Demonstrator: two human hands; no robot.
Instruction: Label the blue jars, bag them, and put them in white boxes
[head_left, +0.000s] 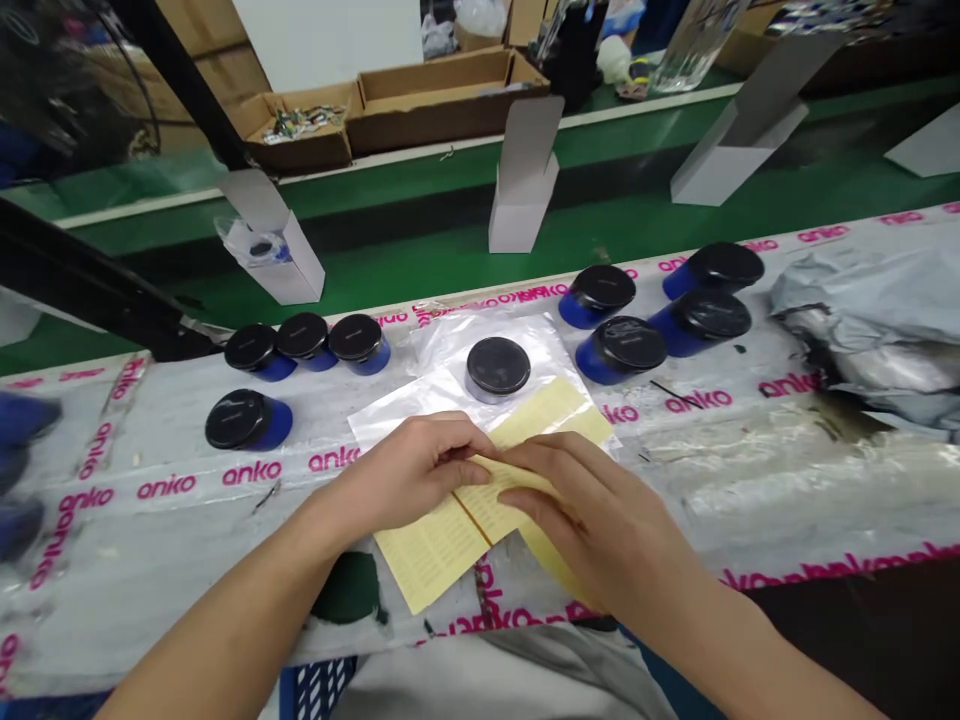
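Observation:
A yellow sheet with a printed grid, which looks like a label sheet (435,560), lies tilted in front of me. My left hand (424,465) pinches near its middle, thumb and fingers together. From the other side my right hand (585,490) grips the same sheet, its fingertips almost meeting the left ones. Whether a single label has come loose between them is hidden. Just beyond the hands, a round black-lidded container (499,368) rests on clear plastic bags (390,405). The sheet's far corner reaches over those bags.
Blue jars with black lids stand to the left (360,345) and right (621,350); one jar (247,420) leans toward the left. Open white boxes (525,205) line the green conveyor belt (405,240) behind. Grey plastic packaging (877,310) sits at right. Cardboard trays (442,110) occupy the shelf.

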